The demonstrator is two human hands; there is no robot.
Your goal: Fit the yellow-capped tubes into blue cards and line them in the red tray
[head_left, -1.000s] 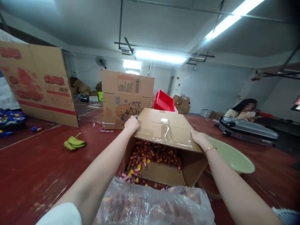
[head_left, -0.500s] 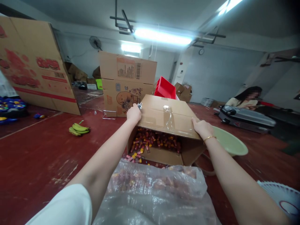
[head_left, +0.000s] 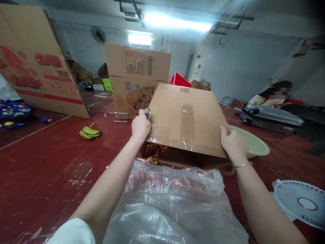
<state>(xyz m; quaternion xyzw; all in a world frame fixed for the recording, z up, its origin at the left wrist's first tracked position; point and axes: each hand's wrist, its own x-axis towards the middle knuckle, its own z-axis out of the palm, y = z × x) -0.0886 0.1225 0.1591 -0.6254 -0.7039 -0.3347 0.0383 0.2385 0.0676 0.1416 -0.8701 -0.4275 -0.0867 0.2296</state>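
Note:
Between my two hands a cardboard box (head_left: 170, 115) lies tipped, its taped face up and its open mouth toward me. My left hand (head_left: 141, 126) is closed on the left edge of the box; a small silvery object (head_left: 147, 113) shows at its fingertips, too small to name. At the right edge, my right hand (head_left: 233, 142) grips the cardboard, thumb on top and fingers mostly hidden. Small pieces with red and yellow parts (head_left: 153, 149) show inside the mouth, and some lie just in front. A clear plastic bag (head_left: 162, 206) with similar pieces showing through lies nearest me.
A pale green basin (head_left: 256, 144) stands right of the box, and a white slotted basket (head_left: 299, 200) is nearer. Behind are a printed carton (head_left: 137, 78) and a red bin (head_left: 180, 80). Bananas (head_left: 90, 133) lie left on the floor. A person (head_left: 274, 93) sits behind a grey suitcase (head_left: 271, 117).
The box's taped face has tipped more toward me, and less of its mouth and contents shows. Both hands have stayed on its edges and are farther apart in view. The view has shifted slightly.

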